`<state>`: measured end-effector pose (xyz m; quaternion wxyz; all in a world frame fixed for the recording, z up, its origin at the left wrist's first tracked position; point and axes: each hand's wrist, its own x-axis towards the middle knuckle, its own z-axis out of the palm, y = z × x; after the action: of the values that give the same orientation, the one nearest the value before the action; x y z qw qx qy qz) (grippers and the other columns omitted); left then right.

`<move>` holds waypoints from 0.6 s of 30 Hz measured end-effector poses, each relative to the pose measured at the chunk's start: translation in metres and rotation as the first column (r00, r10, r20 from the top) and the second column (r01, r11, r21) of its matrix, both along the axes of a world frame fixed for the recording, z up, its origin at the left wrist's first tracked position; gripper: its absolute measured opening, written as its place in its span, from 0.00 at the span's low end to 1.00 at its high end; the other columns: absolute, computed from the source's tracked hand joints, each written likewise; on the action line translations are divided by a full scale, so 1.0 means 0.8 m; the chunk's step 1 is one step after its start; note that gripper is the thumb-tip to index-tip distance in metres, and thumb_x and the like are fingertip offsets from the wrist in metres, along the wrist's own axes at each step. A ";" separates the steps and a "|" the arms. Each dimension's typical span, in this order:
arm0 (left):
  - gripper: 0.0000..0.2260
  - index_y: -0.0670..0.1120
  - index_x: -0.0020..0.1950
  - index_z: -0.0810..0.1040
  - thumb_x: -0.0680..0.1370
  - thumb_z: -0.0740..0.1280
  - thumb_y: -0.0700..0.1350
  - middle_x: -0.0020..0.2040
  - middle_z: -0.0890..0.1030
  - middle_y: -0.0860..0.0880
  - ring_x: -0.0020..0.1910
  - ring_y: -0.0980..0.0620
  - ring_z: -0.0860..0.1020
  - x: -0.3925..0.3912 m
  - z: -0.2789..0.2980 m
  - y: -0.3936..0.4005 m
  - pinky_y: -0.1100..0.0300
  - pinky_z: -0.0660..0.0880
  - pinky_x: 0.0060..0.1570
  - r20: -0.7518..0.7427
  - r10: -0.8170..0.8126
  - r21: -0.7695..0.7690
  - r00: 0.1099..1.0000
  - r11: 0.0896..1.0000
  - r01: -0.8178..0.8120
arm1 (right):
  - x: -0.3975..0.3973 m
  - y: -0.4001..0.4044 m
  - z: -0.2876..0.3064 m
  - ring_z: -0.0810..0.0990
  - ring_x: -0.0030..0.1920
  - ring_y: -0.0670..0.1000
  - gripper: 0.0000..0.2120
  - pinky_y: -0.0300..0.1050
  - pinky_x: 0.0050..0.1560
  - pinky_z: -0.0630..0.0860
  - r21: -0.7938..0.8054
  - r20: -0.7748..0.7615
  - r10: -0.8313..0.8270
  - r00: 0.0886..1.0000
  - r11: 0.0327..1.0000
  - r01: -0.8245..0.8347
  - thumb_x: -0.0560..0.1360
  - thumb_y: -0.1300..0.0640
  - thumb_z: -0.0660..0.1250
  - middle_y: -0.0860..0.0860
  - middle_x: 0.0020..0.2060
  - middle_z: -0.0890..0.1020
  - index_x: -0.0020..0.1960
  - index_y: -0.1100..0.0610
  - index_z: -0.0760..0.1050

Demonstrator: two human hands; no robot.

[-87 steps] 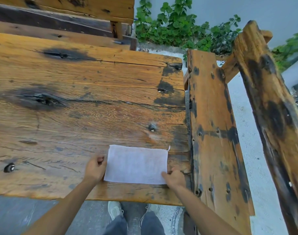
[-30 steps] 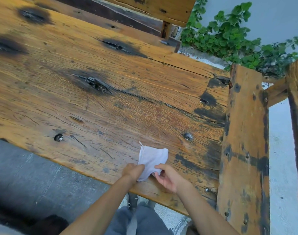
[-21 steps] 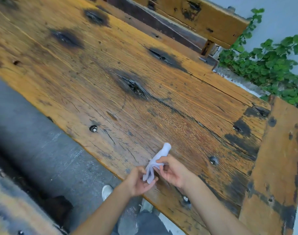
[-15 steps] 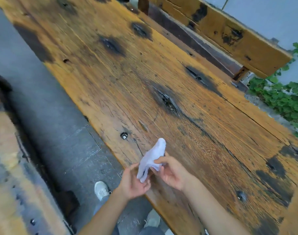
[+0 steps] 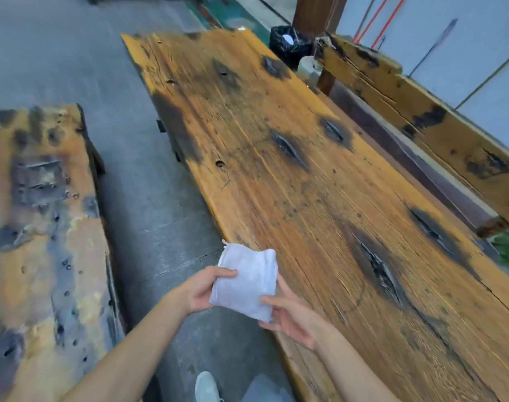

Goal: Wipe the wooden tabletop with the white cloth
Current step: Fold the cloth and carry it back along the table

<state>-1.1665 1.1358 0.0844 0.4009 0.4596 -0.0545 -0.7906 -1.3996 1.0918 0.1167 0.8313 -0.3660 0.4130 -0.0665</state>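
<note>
The white cloth is folded into a small square and held in the air over the near edge of the wooden tabletop. My left hand pinches its left side, thumb on top. My right hand grips its lower right corner, with fingers underneath. The tabletop is a long worn orange plank with dark knots and cracks, running from bottom right to the far middle. The cloth does not touch the wood.
A weathered wooden bench lies on my left, across a strip of grey paved floor. A second bench with a backrest runs along the table's far side. A black bag sits beyond the table's far end.
The cloth lay flat on the table, was lifted off and bunched between both hands, and is now spread into a folded square. My view has swung left along the table.
</note>
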 end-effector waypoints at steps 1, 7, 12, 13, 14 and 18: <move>0.15 0.38 0.63 0.82 0.79 0.65 0.41 0.64 0.81 0.37 0.58 0.42 0.83 0.016 0.005 -0.009 0.50 0.80 0.54 -0.019 0.000 -0.026 1.000 1.000 0.000 | 0.017 -0.010 -0.001 0.79 0.67 0.55 0.32 0.50 0.57 0.80 -0.002 0.031 -0.038 0.999 0.999 0.038 0.79 0.55 0.70 0.48 0.70 0.79 0.76 0.34 0.61; 0.14 0.43 0.63 0.83 0.79 0.64 0.40 0.65 0.81 0.39 0.59 0.42 0.83 0.114 0.014 -0.084 0.51 0.82 0.51 -0.035 0.048 -0.101 0.998 0.994 -0.051 | 0.141 -0.104 -0.023 0.81 0.66 0.55 0.21 0.51 0.57 0.81 -0.103 0.002 -0.244 0.970 0.965 0.242 0.82 0.44 0.63 0.53 0.66 0.82 0.73 0.49 0.72; 0.18 0.41 0.67 0.79 0.77 0.67 0.42 0.66 0.80 0.39 0.60 0.41 0.82 0.213 0.004 -0.176 0.51 0.81 0.51 -0.027 0.089 -0.065 0.996 0.994 -0.090 | 0.275 -0.214 -0.035 0.85 0.57 0.61 0.24 0.60 0.57 0.82 -0.123 -0.176 -0.339 0.924 0.939 0.321 0.77 0.38 0.65 0.59 0.57 0.85 0.60 0.57 0.81; 0.19 0.41 0.68 0.78 0.78 0.67 0.44 0.67 0.79 0.39 0.61 0.41 0.82 0.233 0.004 -0.194 0.51 0.81 0.52 -0.036 0.110 -0.049 0.993 0.993 -0.112 | 0.309 -0.235 -0.037 0.84 0.57 0.63 0.24 0.61 0.60 0.80 -0.159 -0.273 -0.311 0.910 0.948 0.276 0.76 0.40 0.66 0.60 0.57 0.85 0.59 0.58 0.80; 0.19 0.41 0.69 0.78 0.79 0.66 0.47 0.68 0.79 0.39 0.62 0.41 0.81 0.243 0.008 -0.206 0.50 0.80 0.54 -0.040 0.137 -0.028 0.990 0.990 -0.138 | 0.328 -0.248 -0.042 0.82 0.57 0.65 0.20 0.58 0.62 0.79 -0.234 -0.353 -0.357 0.865 0.928 0.288 0.75 0.44 0.66 0.61 0.56 0.84 0.57 0.59 0.78; 0.24 0.44 0.71 0.76 0.82 0.62 0.58 0.68 0.78 0.40 0.68 0.41 0.76 0.307 -0.002 -0.261 0.43 0.69 0.72 0.021 0.238 -0.001 0.971 0.971 -0.238 | 0.408 -0.306 -0.053 0.86 0.45 0.53 0.10 0.43 0.39 0.81 -0.243 -0.309 -0.340 0.888 0.931 0.272 0.80 0.47 0.67 0.52 0.43 0.88 0.51 0.52 0.81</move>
<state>-0.9209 0.9270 0.0832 0.4918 0.4714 -0.0023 -0.7321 -1.0730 0.8470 0.0745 0.6853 -0.3808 0.5965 -0.1715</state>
